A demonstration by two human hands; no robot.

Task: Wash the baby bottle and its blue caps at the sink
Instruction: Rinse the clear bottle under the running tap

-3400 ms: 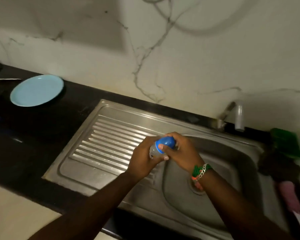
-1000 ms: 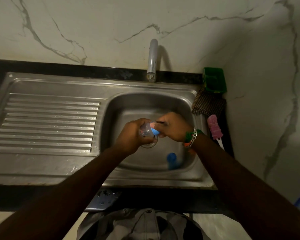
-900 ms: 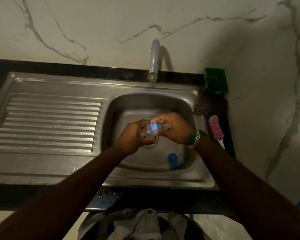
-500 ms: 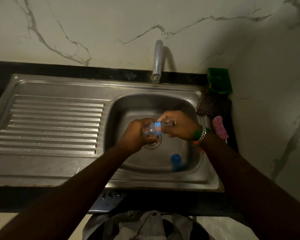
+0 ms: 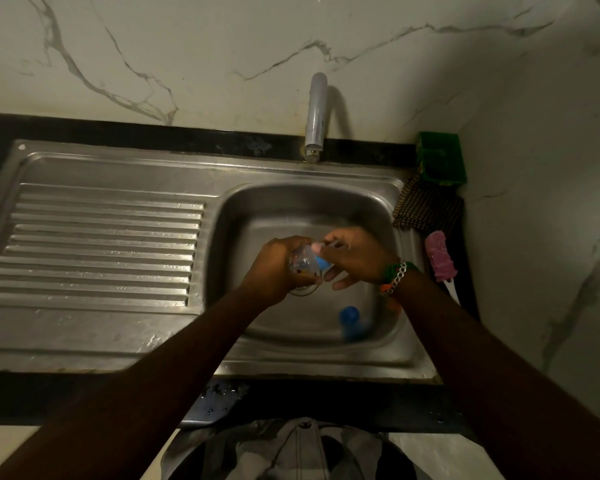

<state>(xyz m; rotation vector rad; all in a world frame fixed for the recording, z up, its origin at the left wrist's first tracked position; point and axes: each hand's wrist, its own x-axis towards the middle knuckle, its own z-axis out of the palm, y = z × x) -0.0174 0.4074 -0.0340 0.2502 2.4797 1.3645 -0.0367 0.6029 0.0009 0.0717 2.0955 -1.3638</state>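
While both forearms reach in from the lower corners of the frame, the two hands meet over the middle of the stainless steel sink basin, just above the drain strainer. The left hand is wrapped around the body of the clear baby bottle, which lies roughly on its side with its neck pointing toward the right of the frame. The right hand pinches the bottle's blue collar between thumb and forefingers, its lower fingers hanging looser beneath; the pale teat end is only partly visible between the fingers. On that wrist sit a chain bracelet and green and orange bangles.

A separate blue cap rests on the basin floor, lower right of centre, well apart from the hands. The ribbed drainboard fills the left half of the frame, beaded with water drops. At top centre the chrome tap hangs over the basin's far edge; no stream is visible. Along the right edge of the sink, from top down, are a green sponge holder, a dark woven scrubbing cloth and a pink bottle brush with a white handle. The veined marble wall spans the top.
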